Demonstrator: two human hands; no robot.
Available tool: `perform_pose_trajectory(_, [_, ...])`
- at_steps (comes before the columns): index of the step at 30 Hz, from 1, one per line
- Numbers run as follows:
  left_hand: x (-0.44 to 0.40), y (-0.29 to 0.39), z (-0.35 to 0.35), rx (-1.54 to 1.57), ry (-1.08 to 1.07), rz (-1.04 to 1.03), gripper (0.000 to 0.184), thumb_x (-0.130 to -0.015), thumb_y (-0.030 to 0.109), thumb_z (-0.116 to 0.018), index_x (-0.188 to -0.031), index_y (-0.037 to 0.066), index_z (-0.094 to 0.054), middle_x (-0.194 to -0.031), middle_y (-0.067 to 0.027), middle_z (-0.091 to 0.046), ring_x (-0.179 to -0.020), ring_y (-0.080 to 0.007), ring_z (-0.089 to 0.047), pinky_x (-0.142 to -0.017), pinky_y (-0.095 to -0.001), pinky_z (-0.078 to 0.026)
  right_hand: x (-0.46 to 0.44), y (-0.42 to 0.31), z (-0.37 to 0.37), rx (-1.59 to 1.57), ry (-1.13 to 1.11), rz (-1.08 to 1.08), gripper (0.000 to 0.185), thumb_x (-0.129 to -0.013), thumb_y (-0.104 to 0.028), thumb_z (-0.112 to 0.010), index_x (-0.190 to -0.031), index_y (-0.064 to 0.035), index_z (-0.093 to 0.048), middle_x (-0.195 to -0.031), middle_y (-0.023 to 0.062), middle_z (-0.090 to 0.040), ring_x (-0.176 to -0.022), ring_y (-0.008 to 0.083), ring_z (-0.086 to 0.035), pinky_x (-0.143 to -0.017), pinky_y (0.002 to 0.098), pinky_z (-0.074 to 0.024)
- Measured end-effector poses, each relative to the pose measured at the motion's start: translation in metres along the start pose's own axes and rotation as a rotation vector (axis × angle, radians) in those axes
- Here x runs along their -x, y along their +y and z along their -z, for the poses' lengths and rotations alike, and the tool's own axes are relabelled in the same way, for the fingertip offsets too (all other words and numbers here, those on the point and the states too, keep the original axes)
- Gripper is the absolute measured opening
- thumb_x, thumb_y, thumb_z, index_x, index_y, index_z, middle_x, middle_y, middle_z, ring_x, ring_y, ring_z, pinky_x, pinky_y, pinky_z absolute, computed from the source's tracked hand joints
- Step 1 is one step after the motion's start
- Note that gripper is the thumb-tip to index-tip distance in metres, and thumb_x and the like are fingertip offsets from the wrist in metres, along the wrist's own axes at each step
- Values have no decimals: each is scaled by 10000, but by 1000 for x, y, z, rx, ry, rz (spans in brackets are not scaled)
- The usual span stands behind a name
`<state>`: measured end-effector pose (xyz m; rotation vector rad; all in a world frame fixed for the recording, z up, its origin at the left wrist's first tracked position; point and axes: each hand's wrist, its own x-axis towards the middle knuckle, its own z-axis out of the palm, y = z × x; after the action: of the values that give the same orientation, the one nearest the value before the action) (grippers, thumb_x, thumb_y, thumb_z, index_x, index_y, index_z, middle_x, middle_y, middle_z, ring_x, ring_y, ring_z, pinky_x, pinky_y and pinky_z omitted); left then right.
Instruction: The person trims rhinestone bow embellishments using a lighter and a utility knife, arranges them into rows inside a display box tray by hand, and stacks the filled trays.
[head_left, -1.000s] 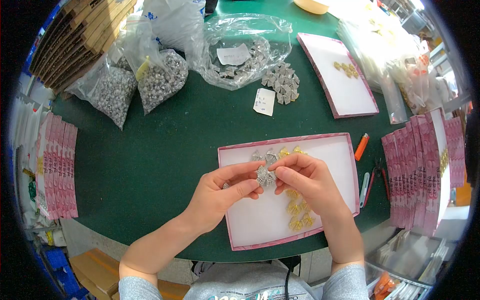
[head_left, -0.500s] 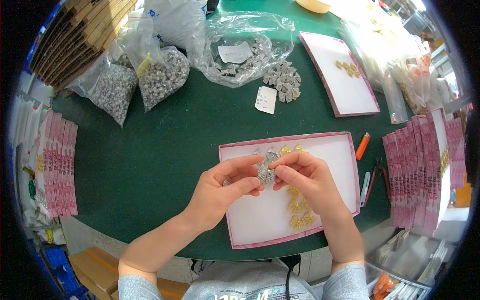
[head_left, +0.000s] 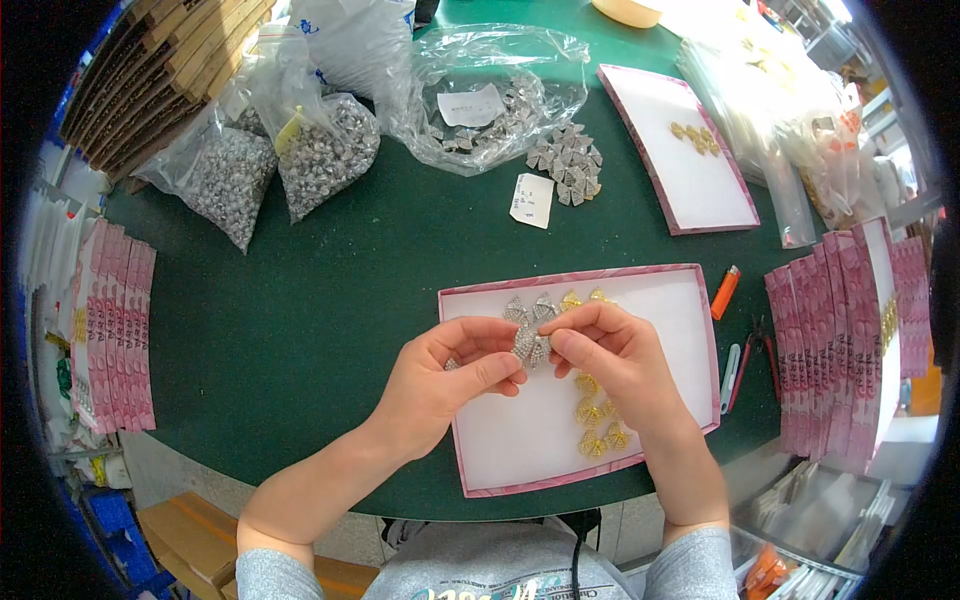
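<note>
My left hand and my right hand meet above a shallow pink-rimmed tray with a white lining. Between their fingertips is a silver rhinestone ornament, with each hand pinching one side. A small glint of silver shows at my left hand, partly hidden. Just beyond my fingers, silver fan-shaped ornaments lie on the tray. Gold fan-shaped ornaments lie in a column beside and below my right hand, which covers part of it.
Plastic bags of grey pieces stand at the back left. Near a paper label is a pile of grey pieces. Another tray lies back right. An orange lighter, pliers and stacked pink trays are at right.
My left fingers have closed in slightly, the index finger lowering toward the thumb. The silver ornament stays between both hands, and the right hand has hardly moved.
</note>
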<state>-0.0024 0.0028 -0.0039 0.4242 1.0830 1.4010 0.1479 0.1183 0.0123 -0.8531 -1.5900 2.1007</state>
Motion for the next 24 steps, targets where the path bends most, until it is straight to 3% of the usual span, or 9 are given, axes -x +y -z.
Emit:
perform_pose_trajectory(4, [1,0,0,27,10,3,202,-826,30,-576,-1024,4,-542,-899,-92,-599,-776,-162,-590,-650,-274,-490,2,-1,-3,61,19,37,113,-824,-32,-576,-918,27,-597,-822,60,-607,-725,95,-560,-663,221,-458])
perform_pose_trajectory(7, [0,-1,1,41,41,12,153,-829,39,-575,-979,12,-554,-867,-88,-604,-767,-162,-591,-629,-274,-486,3,6,-1,251,-2,174,135,-827,-39,-577,-953,-1,-606,-892,50,-615,-807,94,-572,-694,234,-470])
perform_pose_trajectory(13, [1,-4,3,23,14,-96,150,-853,102,-574,-957,-4,-561,-861,-86,-589,-792,-151,-590,-638,-252,-495,4,8,-6,367,4,411,143,-799,10,-581,-938,-9,-606,-904,70,-612,-819,136,-583,-691,254,-472])
perform_pose_trajectory(16, [5,-1,-3,183,2,-59,191,-885,165,-536,-969,-6,-543,-886,-86,-576,-769,-141,-577,-586,-234,-462,8,2,-7,467,27,494,138,-785,22,-584,-919,-8,-599,-905,78,-609,-815,153,-588,-689,261,-474])
perform_pose_trajectory(19, [7,8,-2,198,-120,199,204,-900,216,-490,-927,24,-551,-801,-46,-575,-689,-132,-551,-556,-238,-436,14,-7,-5,566,5,603,138,-769,20,-594,-903,-16,-597,-894,84,-605,-803,189,-593,-687,283,-477])
perform_pose_trajectory(22, [8,1,0,116,-283,333,261,-899,221,-513,-1013,-14,-505,-833,-57,-528,-652,-79,-474,-483,-180,-363,23,-11,-3,738,-34,793,137,-759,1,-605,-892,-29,-596,-887,88,-600,-794,223,-590,-677,303,-476])
perform_pose_trajectory(24, [12,3,1,203,-318,409,258,-896,209,-517,-1023,-15,-499,-807,-41,-499,-620,-56,-434,-474,-160,-345,34,-7,-2,707,-14,806,172,-732,4,-630,-896,-43,-609,-885,78,-610,-792,226,-585,-692,304,-466])
